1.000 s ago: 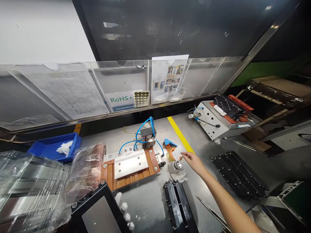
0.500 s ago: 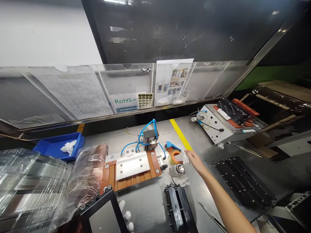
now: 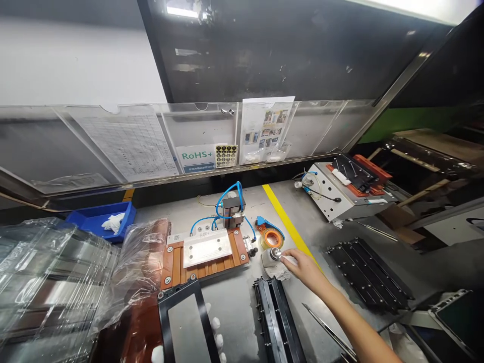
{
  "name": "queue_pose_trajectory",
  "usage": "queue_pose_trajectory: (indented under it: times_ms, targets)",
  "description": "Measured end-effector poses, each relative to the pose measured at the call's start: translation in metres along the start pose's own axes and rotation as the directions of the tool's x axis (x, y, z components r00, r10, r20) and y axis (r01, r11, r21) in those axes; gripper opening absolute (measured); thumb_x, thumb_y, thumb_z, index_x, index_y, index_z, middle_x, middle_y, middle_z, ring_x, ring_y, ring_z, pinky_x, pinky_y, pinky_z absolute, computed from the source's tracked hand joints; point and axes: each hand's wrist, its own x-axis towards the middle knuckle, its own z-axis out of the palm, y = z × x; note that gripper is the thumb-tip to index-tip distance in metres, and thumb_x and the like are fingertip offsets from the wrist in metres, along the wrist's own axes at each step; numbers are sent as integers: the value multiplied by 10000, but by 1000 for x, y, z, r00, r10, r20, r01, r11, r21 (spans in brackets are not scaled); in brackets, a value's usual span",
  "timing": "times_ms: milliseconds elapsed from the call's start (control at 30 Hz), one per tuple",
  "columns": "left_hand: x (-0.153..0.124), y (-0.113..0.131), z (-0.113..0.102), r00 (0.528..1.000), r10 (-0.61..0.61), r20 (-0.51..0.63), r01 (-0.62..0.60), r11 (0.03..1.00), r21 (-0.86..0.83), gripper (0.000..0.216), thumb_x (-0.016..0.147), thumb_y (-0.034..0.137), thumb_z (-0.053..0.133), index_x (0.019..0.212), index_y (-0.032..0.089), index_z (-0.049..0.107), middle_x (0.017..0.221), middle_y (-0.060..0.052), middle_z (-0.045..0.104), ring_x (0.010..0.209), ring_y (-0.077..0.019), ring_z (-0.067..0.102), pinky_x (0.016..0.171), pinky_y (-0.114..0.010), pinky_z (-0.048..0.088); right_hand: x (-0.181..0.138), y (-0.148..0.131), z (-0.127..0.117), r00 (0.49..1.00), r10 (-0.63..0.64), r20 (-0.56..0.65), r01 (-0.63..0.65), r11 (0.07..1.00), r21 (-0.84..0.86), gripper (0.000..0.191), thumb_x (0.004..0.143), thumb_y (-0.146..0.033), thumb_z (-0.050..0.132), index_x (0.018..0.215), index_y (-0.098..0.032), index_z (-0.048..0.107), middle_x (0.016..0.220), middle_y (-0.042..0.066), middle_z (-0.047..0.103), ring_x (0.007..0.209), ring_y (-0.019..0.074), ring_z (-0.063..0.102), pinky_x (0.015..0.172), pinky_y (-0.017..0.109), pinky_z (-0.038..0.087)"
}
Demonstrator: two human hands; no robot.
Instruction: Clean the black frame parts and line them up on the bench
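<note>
At mid-left of the frame, a blue tray (image 3: pixel 85 222) sits behind plastic-wrapped parts (image 3: pixel 49 287). At bottom centre-left, the white-gloved left hand (image 3: pixel 219 341) grips a black-framed panel (image 3: pixel 187 322) by its edges, fingertips along its right side. Just right of centre, a white bottle (image 3: pixel 267 260) with a metal top (image 3: pixel 276 253) stands near a tape roll (image 3: pixel 273 240). Beside that top, the bare right hand (image 3: pixel 305 268) pinches a white wipe (image 3: pixel 289 260) between thumb and fingers; I cannot tell whether wipe and metal touch. The step in hand looks like wetting the wipe; the next move seems to call for a straight press there, panel kept clear.
</note>
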Motion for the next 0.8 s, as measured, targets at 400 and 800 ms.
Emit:
queue_pose_trajectory:
  times_ms: [400,800]
  targets:
    - [71,-12,-9,999,8,49,31,677,-735,612,900,670,449,1221,175,613,1087,-111,720,921,-240,707,816,-455,586,-4,2,16,979,-205,2,196,931,-307,277,1001,-326,421,1081,-210,659,900,95,707,819,260,694,740,381,560]
    - [19,-18,-34,995,-101,27,64,381,-923,433,923,540,541,1156,187,631,1059,-63,703,897,-214,680,775,-403,580,-9,-1,23,932,-361,-3,322,834,-448,472,1036,-398,310,1065,-162,717,877,118,661,605,205,634,569,347,538]
